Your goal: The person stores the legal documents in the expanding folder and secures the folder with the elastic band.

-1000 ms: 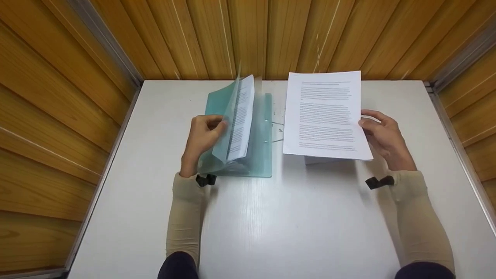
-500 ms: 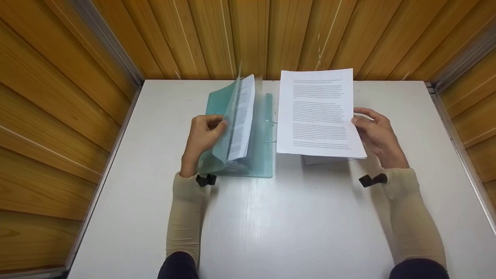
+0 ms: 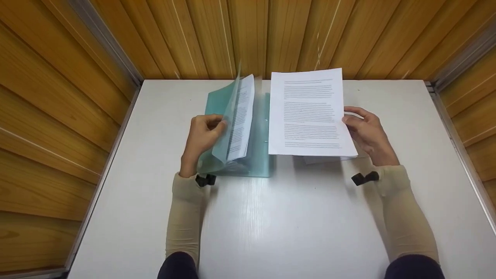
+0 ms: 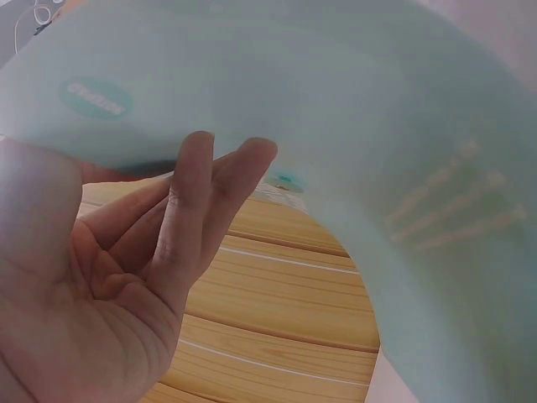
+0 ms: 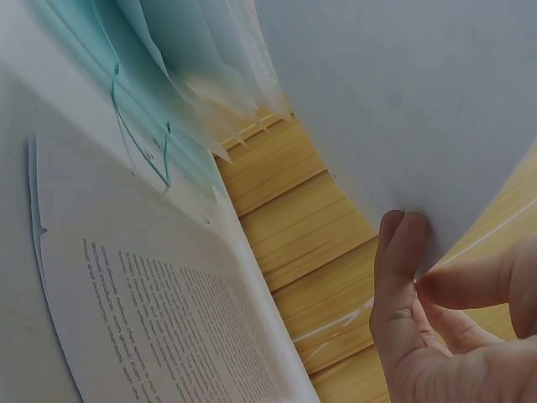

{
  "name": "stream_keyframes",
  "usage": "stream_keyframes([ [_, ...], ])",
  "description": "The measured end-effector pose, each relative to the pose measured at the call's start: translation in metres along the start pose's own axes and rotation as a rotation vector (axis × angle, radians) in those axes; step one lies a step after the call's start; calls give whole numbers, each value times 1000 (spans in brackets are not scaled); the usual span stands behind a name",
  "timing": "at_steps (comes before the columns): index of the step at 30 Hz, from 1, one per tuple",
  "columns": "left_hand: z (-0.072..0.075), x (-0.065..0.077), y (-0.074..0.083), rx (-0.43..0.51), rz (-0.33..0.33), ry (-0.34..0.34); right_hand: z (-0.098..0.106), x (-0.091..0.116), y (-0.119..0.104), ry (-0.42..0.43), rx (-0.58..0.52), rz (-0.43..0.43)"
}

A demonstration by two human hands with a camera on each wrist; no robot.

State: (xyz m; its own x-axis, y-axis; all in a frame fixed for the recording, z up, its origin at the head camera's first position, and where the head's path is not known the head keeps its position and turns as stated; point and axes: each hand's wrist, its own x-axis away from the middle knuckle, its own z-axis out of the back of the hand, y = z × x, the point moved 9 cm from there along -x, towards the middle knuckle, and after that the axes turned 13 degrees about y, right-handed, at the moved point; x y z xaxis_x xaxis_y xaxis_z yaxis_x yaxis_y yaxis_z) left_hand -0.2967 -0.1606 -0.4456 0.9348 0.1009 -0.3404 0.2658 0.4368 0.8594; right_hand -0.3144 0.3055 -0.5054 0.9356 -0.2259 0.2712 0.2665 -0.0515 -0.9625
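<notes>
A translucent green folder (image 3: 259, 164) lies on the white table with its cover and clear leaves lifted. My left hand (image 3: 203, 133) pinches the raised leaves at their left edge. Printed sheets (image 3: 242, 116) stand tilted inside them. To the right, my right hand (image 3: 368, 133) pinches the right edge of a printed sheet of paper (image 3: 308, 112), held above the table. That paper's left edge overlaps the folder's right side in the head view. Beneath it, more printed paper (image 5: 168, 311) lies on the table. A thin green cord (image 5: 138, 147) loops out from the folder's edge.
The white table (image 3: 271, 232) is bounded by wood-panelled walls (image 3: 248, 38) at the back and both sides. Black wrist cameras (image 3: 206, 179) sit on both beige-sleeved wrists. Metal framing (image 3: 104, 174) runs along the table's left edge.
My right hand has moved left with the paper, which now covers the cord and reaches over the folder's right edge. The left hand and lifted leaves have stayed in place.
</notes>
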Motion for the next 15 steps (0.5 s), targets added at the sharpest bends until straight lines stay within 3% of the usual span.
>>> stream_keyframes([
  [6,0,0,-2,-2,2,8,-11,0,1,-37,-56,-13],
  [15,1,0,-1,-4,1,9,-19,-1,5,-25,-6,-35],
])
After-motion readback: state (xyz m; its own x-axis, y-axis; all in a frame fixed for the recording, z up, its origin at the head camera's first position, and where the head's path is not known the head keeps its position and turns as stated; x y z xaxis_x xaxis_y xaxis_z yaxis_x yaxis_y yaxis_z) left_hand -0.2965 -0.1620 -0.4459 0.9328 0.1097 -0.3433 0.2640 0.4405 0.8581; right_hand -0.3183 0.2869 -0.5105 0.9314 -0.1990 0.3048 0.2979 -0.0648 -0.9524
